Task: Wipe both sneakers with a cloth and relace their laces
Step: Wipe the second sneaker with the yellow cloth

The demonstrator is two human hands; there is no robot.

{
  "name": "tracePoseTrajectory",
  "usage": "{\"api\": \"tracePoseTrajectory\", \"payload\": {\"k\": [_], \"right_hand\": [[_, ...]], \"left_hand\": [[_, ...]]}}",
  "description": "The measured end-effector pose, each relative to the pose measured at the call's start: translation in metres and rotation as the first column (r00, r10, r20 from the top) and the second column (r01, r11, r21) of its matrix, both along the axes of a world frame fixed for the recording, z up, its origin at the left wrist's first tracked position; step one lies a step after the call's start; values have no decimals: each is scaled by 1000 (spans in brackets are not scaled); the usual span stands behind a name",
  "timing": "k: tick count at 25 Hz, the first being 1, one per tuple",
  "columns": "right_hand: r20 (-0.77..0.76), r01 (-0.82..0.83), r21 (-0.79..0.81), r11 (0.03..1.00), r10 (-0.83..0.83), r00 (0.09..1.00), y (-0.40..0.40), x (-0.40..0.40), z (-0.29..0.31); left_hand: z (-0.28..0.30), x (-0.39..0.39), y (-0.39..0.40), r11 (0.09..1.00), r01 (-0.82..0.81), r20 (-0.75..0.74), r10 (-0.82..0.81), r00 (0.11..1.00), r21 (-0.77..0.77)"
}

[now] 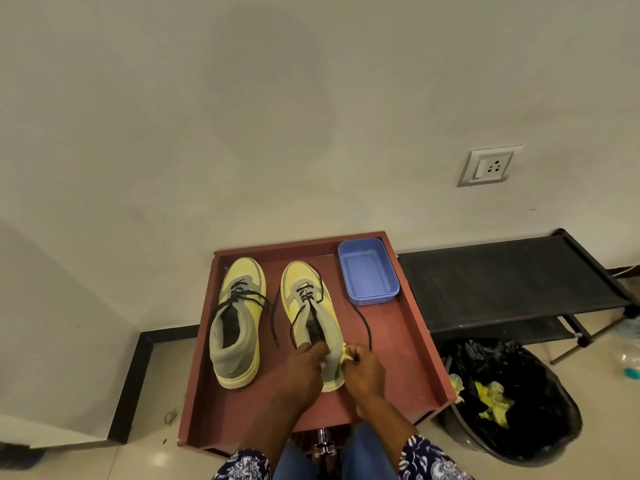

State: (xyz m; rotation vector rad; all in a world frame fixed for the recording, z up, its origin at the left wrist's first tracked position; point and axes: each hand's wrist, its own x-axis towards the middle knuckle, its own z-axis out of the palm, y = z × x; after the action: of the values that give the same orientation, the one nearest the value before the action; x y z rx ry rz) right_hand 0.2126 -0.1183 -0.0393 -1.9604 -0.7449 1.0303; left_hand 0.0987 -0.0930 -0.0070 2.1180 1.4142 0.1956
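I am looking down at a reddish-brown tray table (pixel 412 344) set against a pale wall, where two yellow-and-grey sneakers are sitting side by side with their toes pointing to the far edge. The left sneaker (pixel 237 323) is lying untouched near the tray's left side, its black lace (pixel 242 297) partly threaded and trailing loose over both sides. The right sneaker (pixel 310 317) is standing just right of it, near the middle of the tray, and its own lace (pixel 363 323) is looping out across the tray surface to the right. My left hand (pixel 304 367) is gripping the heel collar of the right sneaker, fingers curled over its near end. My right hand (pixel 363 367) is pinching a small yellow cloth (pixel 346 355) between thumb and fingertips and is holding it against the heel on the shoe's right side. A blue plastic tub (pixel 367 270) is sitting in the far right corner of the tray. To the right, a black shoe rack (pixel 502 282) is standing along the wall, and near it a bin lined with a black bag (pixel 516 400) is holding crumpled yellow scraps.
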Motion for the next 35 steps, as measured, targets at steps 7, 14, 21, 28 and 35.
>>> {"api": "tracePoseTrajectory", "payload": {"k": [7, 14, 21, 28, 35], "right_hand": [[-232, 48, -69, 996, -63, 971, -29, -51, -4], [-304, 314, -131, 941, -339, 890, -24, -38, -5], [-189, 450, 18, 893, -439, 878, -17, 3, -3], [-113, 50, 108, 993, -38, 993, -3, -2, -12], [-139, 213, 39, 976, -205, 969, -11, -21, -21]], "left_hand": [[2, 3, -5, 1000, -17, -20, 17, 1000, -9], [-1, 0, -1, 1000, 2, 2, -2, 1000, 20], [-14, -9, 11, 999, -47, 41, 47, 998, -2], [-11, -9, 17, 998, -6, 102, 11, 995, -57], [-13, -10, 18, 999, 6, 120, -1, 993, -38]]}}
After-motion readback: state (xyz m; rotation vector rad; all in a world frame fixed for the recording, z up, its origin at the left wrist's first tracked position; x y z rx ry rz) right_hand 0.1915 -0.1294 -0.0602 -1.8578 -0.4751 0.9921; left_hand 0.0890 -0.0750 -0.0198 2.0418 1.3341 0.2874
